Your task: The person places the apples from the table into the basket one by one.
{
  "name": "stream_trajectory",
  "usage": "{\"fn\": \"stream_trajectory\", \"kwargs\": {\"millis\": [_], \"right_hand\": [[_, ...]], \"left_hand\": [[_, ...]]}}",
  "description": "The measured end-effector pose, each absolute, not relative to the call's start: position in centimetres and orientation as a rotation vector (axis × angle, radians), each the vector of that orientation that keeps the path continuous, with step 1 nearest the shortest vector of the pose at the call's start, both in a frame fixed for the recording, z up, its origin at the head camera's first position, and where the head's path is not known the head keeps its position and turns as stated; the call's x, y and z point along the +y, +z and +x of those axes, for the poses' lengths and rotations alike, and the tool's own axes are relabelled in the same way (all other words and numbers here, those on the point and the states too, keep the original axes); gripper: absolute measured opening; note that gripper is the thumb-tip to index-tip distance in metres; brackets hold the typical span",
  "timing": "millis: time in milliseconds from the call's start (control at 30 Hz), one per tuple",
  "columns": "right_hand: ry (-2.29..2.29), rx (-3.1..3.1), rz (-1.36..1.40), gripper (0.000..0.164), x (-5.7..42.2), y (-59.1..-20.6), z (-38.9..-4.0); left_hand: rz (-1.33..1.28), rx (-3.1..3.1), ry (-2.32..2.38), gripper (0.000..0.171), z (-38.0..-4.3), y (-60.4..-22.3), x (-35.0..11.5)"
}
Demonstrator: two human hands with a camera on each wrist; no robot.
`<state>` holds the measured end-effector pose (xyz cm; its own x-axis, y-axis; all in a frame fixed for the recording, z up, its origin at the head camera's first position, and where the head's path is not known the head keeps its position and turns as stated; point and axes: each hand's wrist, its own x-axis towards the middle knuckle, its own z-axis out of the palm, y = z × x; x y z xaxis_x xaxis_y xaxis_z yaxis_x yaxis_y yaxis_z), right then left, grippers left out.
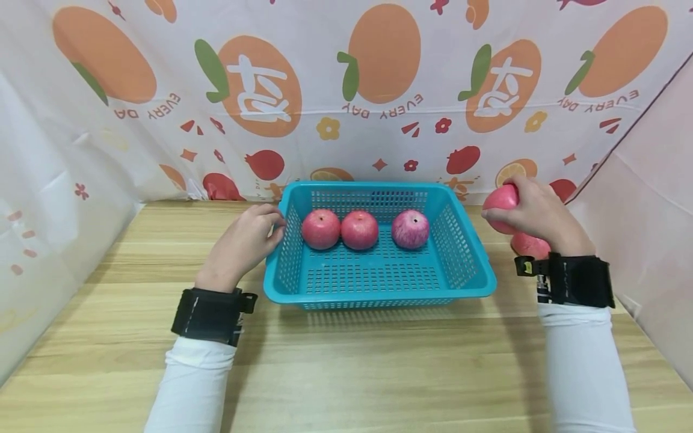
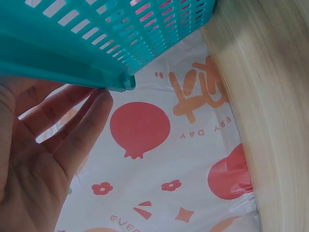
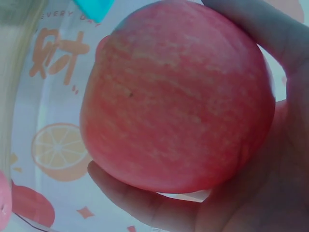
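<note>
A blue plastic basket (image 1: pixel 379 299) with slotted walls stands on the table. Two pinkish-red apples (image 1: pixel 321 229) sit side by side in its left part, and a purple-streaked apple (image 1: pixel 410 229) lies farther right. My left hand (image 1: pixel 240 243) holds the basket's left rim with curled fingers; in the left wrist view its fingertips meet the rim's edge. To the right of the basket, my right hand (image 1: pixel 538 210) grips a red apple (image 3: pixel 178 96), thumb and fingers around its sides. Another red apple (image 1: pixel 530 246) is on the table below that hand, partly hidden by the wrist.
A wooden table (image 1: pixel 379 373) carries everything. Behind it hangs a white fruit-print cloth (image 1: pixel 325 90), close to the basket's far side. Pale cloth walls (image 1: pixel 644 180) border the table at left and right.
</note>
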<state>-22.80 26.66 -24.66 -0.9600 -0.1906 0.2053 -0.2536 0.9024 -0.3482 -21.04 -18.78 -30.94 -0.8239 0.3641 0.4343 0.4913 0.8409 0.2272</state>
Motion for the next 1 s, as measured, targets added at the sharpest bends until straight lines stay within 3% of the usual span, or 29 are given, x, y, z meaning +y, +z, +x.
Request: {"fn": "stream_trajectory", "kwargs": {"millis": [1000], "right_hand": [[0.597, -2.896, 0.449, 0.069, 23.7, -22.8, -22.6]], "left_hand": [[-0.632, -2.660, -0.468, 0.023, -20.9, -30.7, -18.7]]}}
